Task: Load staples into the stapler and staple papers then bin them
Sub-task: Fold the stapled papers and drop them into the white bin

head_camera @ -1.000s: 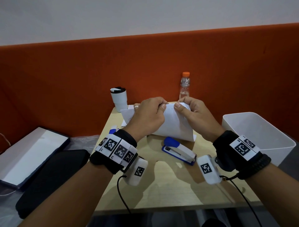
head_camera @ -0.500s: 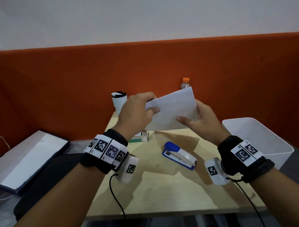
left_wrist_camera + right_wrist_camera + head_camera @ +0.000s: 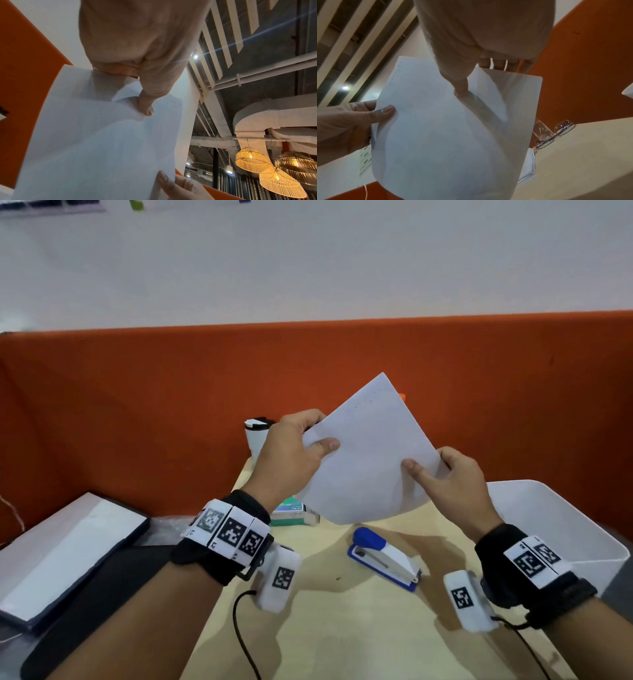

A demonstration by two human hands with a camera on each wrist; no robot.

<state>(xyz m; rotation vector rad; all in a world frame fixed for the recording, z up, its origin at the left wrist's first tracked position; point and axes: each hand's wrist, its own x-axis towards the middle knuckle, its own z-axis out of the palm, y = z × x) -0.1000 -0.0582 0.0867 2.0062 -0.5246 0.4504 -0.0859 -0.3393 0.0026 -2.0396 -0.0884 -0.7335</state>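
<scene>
While both hands are pinching its side edges, the paper [image 3: 366, 460] is hanging tilted at mid-frame above the table [image 3: 342, 628].

The left hand [image 3: 291, 453] is pinching it thumb-on-front at centre left, the right hand [image 3: 448, 484] likewise at centre right; the stapler [image 3: 385, 563] is lying below them, and the bin [image 3: 582, 529] is sitting at the right edge.

papers [image 3: 363, 460] above table [image 3: 342, 628] | stapler [image 3: 385, 563] on table | bin [image 3: 548, 508] right | tumbler [image 3: 255, 436] behind
</scene>
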